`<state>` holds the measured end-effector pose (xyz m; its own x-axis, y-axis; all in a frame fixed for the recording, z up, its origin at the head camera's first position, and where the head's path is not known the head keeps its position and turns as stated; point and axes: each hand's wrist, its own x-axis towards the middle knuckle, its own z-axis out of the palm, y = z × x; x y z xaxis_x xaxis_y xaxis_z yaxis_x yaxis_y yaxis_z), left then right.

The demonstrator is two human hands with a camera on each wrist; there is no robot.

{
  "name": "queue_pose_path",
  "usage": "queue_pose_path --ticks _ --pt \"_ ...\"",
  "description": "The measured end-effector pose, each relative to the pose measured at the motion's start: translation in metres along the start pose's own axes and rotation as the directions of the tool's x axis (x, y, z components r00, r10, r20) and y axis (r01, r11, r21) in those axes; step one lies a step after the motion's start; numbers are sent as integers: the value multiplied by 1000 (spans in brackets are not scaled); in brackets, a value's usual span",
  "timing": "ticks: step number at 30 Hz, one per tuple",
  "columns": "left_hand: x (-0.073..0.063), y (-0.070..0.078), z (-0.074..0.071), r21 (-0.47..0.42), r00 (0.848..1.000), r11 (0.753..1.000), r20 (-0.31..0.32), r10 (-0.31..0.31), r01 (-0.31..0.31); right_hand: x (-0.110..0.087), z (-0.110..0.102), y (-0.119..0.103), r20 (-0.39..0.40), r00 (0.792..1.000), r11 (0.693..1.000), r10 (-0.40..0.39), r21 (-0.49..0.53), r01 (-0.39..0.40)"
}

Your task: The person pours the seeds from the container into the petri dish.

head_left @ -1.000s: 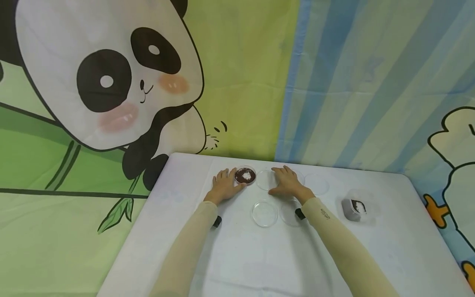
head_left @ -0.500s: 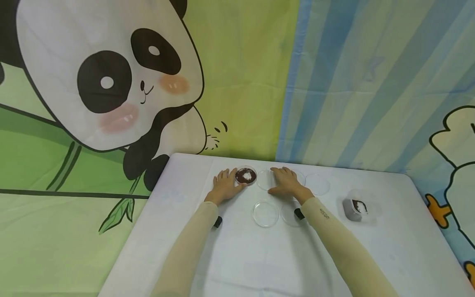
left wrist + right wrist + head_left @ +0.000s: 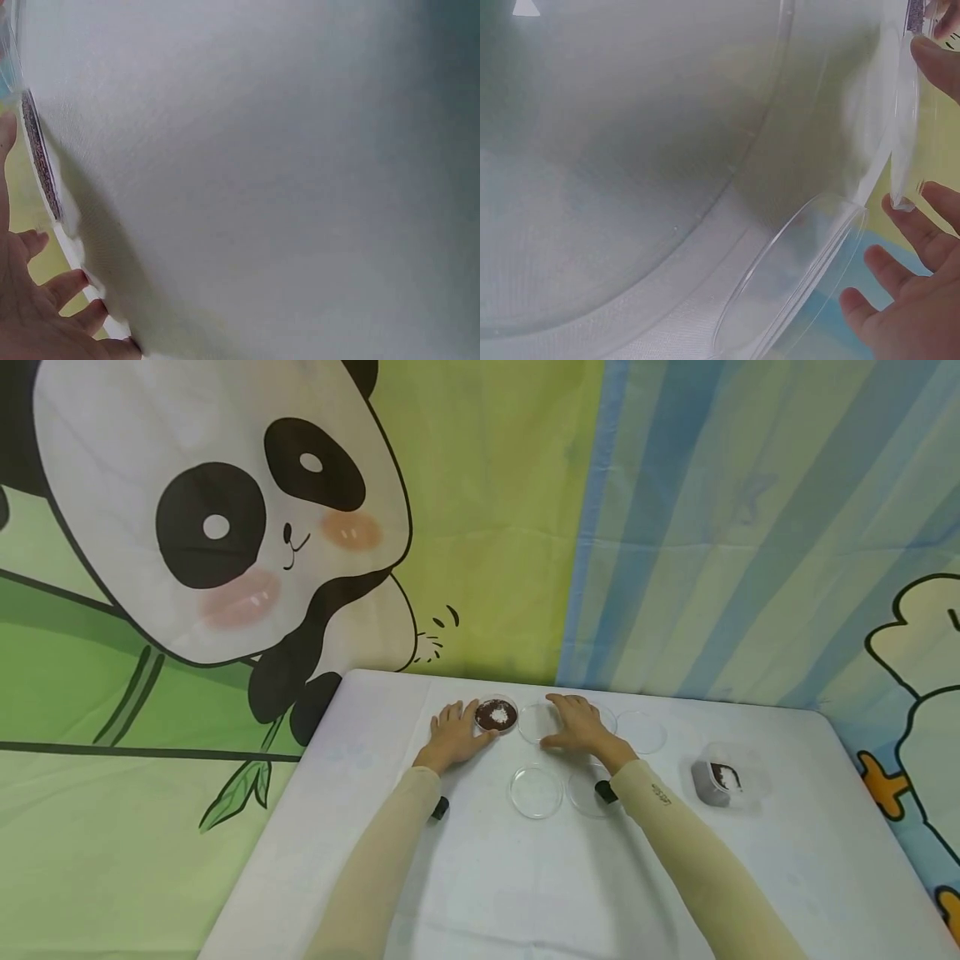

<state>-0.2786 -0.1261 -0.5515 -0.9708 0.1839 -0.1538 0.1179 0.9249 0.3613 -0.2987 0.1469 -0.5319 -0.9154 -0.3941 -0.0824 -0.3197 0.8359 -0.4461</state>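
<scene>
In the head view, a round clear petri dish filled with dark brown granules and a white patch sits near the table's far edge. My left hand holds its left side between thumb and index finger, other fingers spread on the table. Just right of it lies a clear petri dish with nothing in it. My right hand spans this one, thumb at the near side and index finger at the far side. The right wrist view shows the clear dish edge-on between thumb and index finger.
Several more clear dishes lie about: one behind my right hand, one further right, two nearer, a left one and a right one. A small grey tub with dark and white contents stands at right. A printed curtain hangs behind the table.
My right hand has shifted very slightly to the left over the clear dish. The left hand and the filled dish keep their places.
</scene>
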Motion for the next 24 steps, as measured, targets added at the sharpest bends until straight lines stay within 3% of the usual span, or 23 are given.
queue_pose_path --ticks 24 --pt "-1 0 -1 -10 1000 1000 -19 -6 6 4 -4 -13 -126 991 973 -54 218 81"
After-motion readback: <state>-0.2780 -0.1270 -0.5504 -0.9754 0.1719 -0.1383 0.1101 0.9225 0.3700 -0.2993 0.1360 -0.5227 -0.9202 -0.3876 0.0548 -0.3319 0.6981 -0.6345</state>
